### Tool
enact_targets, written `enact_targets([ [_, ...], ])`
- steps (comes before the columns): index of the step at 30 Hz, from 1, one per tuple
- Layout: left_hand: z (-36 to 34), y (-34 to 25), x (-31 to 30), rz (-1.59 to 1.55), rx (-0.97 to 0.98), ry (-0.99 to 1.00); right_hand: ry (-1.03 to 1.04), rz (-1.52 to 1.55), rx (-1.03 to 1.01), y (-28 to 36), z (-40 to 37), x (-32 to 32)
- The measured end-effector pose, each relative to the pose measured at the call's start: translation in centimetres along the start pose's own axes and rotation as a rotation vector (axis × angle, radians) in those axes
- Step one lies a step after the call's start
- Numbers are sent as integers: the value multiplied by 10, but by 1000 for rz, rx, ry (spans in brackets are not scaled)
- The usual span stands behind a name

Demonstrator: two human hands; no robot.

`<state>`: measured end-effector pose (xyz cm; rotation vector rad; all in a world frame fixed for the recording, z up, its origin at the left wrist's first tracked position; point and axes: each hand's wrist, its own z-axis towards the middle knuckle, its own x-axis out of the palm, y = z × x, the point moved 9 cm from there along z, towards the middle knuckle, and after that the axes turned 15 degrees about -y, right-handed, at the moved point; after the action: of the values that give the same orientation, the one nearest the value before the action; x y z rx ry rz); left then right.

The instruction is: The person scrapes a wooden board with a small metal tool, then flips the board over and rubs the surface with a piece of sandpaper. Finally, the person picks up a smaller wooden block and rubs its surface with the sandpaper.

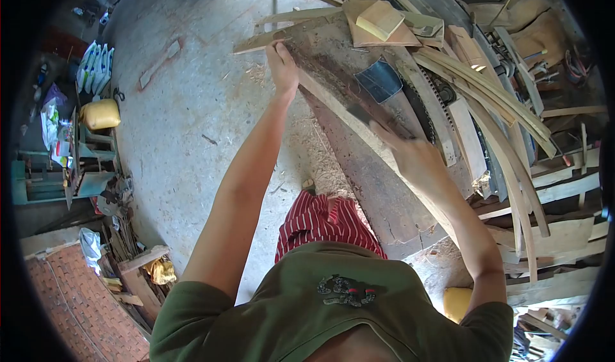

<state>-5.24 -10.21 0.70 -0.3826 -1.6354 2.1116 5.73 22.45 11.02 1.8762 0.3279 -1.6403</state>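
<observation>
A long pale wooden piece point(346, 115) runs slantwise along the near edge of a dusty workbench point(378, 189). My left hand point(282, 69) is closed round its far end. Farther down the piece, my right hand point(410, 154) has its fingers wrapped over a dark, flat object point(363, 115) that lies against the wood; the fingers partly hide it. Just beyond, a dark blue cloth point(379, 81) lies on the bench beside a toothed, curved strip point(430, 106).
Long wooden strips point(483, 83) and boards point(382, 21) are piled at the right. Wood shavings point(320, 157) lie on the concrete floor point(186, 125). A yellow container point(100, 114) stands at the left, near a green frame point(32, 177). Bricks point(83, 298) are at lower left.
</observation>
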Motion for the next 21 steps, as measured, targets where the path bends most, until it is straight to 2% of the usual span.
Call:
enact_targets([
  [2, 5, 5, 2, 25, 138, -22, -98, -43, -26, -8, -22, -2],
  [3, 4, 5, 2, 26, 134, -18, -94, -43, -22, -5, -21, -1],
  [5, 1, -18, 0, 39, 290, -78, -222, -147, -89, 10, -11, -11],
  [6, -3, -28, 1, 35, 289, -63, -225, -146, -74, 14, -3, -7],
  [8, -7, -30, 0, -28, 16, 21, -318, -197, -136, 28, 15, -5],
  [11, -10, -36, -1, -33, -59, 75, -314, -208, -154, 25, -2, -6],
  [12, -8, -33, 0, -33, -62, 71, -312, -210, -158, 22, -11, -8],
  [14, -4, -22, 1, 4, -11, 42, -177, -235, -119, 13, -28, -2],
  [18, -2, -14, 2, 44, 51, 43, -169, -242, -94, 26, 3, 4],
  [20, -6, -25, 0, 25, -50, 58, -319, -207, -145, 38, 25, -1],
  [21, -5, -26, 2, 22, -47, 69, -325, -208, -135, 34, 21, -3],
])
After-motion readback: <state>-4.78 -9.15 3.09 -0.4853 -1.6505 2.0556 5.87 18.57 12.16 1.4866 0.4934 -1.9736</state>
